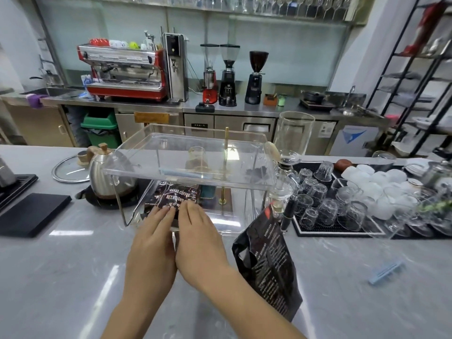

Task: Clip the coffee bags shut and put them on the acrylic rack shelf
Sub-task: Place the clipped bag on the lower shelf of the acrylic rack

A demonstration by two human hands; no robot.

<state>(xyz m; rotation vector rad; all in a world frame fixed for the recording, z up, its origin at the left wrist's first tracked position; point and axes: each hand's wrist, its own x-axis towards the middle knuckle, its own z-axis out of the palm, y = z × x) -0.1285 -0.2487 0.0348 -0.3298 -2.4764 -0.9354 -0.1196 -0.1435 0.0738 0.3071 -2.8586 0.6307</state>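
Grey counter [73, 265]: your left hand [151, 241] and right hand [198, 233], fingers straight, press the coffee bag [175, 198] flat onto the acrylic rack [137, 171] lower shelf, likely seating it; second bag [269, 263] waits unclipped alongside.

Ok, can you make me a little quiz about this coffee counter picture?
1. True or false: both hands, left hand and right hand, touch the coffee bag on the acrylic rack's lower level.
2. Where does the second coffee bag stand? A) on the counter, right of the rack B) on the rack's top shelf C) in the green bin
3. What colour is the clip lying on the counter?

Key: 1 true; 2 A; 3 light blue.
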